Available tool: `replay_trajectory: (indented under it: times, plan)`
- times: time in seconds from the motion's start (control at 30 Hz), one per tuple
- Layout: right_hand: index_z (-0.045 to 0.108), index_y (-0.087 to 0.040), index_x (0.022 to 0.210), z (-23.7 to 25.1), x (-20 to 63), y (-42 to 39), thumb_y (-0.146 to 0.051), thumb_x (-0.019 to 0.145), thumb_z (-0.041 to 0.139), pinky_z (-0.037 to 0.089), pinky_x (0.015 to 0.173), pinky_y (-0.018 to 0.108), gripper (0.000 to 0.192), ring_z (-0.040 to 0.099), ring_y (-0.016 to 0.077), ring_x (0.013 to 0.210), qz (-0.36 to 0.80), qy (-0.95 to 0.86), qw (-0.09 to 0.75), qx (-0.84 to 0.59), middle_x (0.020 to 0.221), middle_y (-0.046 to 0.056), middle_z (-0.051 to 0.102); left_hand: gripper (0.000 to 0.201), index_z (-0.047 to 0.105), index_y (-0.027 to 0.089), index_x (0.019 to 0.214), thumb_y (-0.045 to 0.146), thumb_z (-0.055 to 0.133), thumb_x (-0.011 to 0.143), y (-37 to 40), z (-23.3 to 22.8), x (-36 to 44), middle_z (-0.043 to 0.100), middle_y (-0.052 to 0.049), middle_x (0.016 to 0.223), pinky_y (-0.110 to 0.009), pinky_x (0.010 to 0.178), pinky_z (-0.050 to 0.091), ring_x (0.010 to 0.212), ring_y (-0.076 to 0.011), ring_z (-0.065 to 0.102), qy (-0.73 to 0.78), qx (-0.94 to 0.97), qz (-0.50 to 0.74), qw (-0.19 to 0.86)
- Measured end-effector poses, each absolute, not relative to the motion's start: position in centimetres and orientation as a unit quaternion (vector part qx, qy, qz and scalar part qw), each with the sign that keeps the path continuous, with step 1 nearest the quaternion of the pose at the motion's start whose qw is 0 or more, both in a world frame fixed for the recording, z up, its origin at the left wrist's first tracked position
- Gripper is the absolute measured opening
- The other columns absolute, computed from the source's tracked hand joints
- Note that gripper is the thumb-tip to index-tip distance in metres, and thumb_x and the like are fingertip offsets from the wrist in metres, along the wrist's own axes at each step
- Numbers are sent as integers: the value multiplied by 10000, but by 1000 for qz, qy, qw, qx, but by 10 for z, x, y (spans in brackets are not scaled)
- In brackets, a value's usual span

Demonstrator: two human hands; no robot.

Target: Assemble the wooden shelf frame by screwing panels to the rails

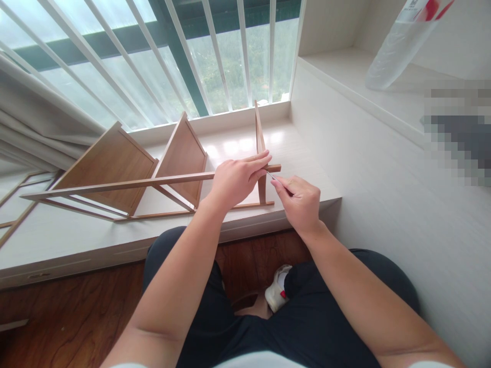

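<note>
Wooden frame (pixel 184 178) under left hand (pixel 235 180), hold unclear, right hand (pixel 301 199) pinching thin tool (pixel 270 175), partly hidden

Visible items, counted by kind.
Hands: two, one left hand (pixel 238 179) and one right hand (pixel 301 200); thin tool (pixel 271 175): one; wooden rack (pixel 184 178): one, with broad panels (pixel 107 174): two, and nearly edge-on crosspiece (pixel 262 190): one; second wooden frame (pixel 19 222): one, partly in view; bottle (pixel 399 53): one; shoe (pixel 275 294): one visible; curtain (pixel 34 102): one; window bars (pixel 244 41): at least seven.
</note>
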State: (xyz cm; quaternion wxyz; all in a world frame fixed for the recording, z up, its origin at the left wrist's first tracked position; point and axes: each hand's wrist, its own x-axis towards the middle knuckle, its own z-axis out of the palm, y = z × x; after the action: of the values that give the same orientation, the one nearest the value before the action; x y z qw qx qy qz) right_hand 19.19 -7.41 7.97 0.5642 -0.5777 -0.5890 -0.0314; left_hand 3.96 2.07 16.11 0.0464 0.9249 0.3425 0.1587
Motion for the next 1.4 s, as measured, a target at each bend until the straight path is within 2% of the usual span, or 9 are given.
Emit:
replay_trajectory:
  times: [0.4, 0.53, 0.8, 1.0, 1.17, 1.27, 1.4]
  plan:
    - [815, -175, 1064, 76, 193, -74, -362, 1054, 542, 496, 672, 301, 331, 613, 170, 654, -65, -614, 543, -569, 754, 67, 709, 411, 611, 453, 1442, 309, 509, 1071, 21, 160, 39, 548, 116, 1503, -386, 978, 554, 1206, -259, 688, 338, 926, 162, 44]
    - [817, -187, 1071, 76, 193, -73, -381, 1059, 529, 484, 655, 298, 348, 586, 171, 638, -91, -615, 525, -582, 713, 59, 669, 409, 615, 452, 1439, 313, 513, 1068, 21, 161, 40, 557, 114, 1498, -389, 976, 555, 1200, -260, 692, 339, 925, 164, 47]
    - [749, -213, 1302, 73, 187, -72, -341, 1062, 533, 480, 681, 304, 347, 528, 178, 684, -109, -627, 523, -567, 725, 33, 539, 398, 626, 448, 1429, 323, 518, 1067, 21, 159, 39, 567, 106, 1492, -384, 963, 567, 1180, -257, 702, 333, 925, 175, 53]
    - [713, -203, 1364, 74, 178, -70, -337, 1077, 488, 497, 734, 310, 388, 519, 191, 742, -82, -639, 499, -580, 758, 45, 510, 441, 622, 454, 1431, 264, 536, 1042, 21, 159, 40, 567, 120, 1485, -389, 959, 574, 1203, -261, 691, 343, 923, 169, 51]
    - [717, -212, 1359, 72, 179, -67, -358, 1075, 498, 496, 732, 298, 387, 554, 188, 744, -87, -629, 504, -586, 756, 49, 561, 444, 633, 454, 1421, 251, 543, 1037, 21, 159, 40, 575, 121, 1480, -376, 948, 575, 1188, -263, 697, 337, 923, 178, 49]
    - [712, -216, 1365, 70, 182, -67, -358, 1070, 515, 501, 736, 294, 382, 612, 186, 746, -80, -626, 520, -576, 795, 62, 658, 409, 646, 454, 1409, 288, 561, 1045, 21, 159, 39, 578, 116, 1478, -368, 932, 576, 1151, -264, 714, 334, 923, 182, 53]
    - [677, -216, 1406, 68, 180, -68, -362, 1073, 504, 522, 754, 286, 402, 695, 188, 777, -12, -618, 536, -575, 902, 83, 776, 404, 652, 454, 1400, 290, 590, 1036, 22, 159, 39, 577, 125, 1475, -361, 931, 574, 1152, -256, 713, 334, 923, 183, 54]
